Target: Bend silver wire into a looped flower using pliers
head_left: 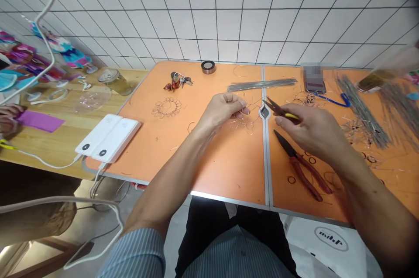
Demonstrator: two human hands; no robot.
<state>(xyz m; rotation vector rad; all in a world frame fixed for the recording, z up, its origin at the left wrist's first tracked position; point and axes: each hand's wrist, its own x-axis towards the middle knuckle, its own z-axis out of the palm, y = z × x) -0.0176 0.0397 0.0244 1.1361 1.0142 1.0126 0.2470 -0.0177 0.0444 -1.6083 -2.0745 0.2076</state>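
Observation:
Over the middle of the orange folding table [209,151], my left hand [227,107] pinches a thin wire bent into petal-like loops [244,126]. My right hand [306,123] is closed around small dark pliers with a yellow handle part [284,112]. Their jaws point left, close to the wire; whether they touch it I cannot tell. Larger pliers with red handles [303,166] lie below my right hand. On the table to the left rests a round flower-shaped wire piece [166,108]. Behind my hands lies a bundle of straight wires [262,84].
A tape roll [208,67] and a bunch of keys [178,80] lie at the back. Wire bundles [363,110] and scraps cover the right side. White power banks [108,138] with cables sit at the left edge. Another person's hand [9,121] is at far left, near a glass jar [114,81].

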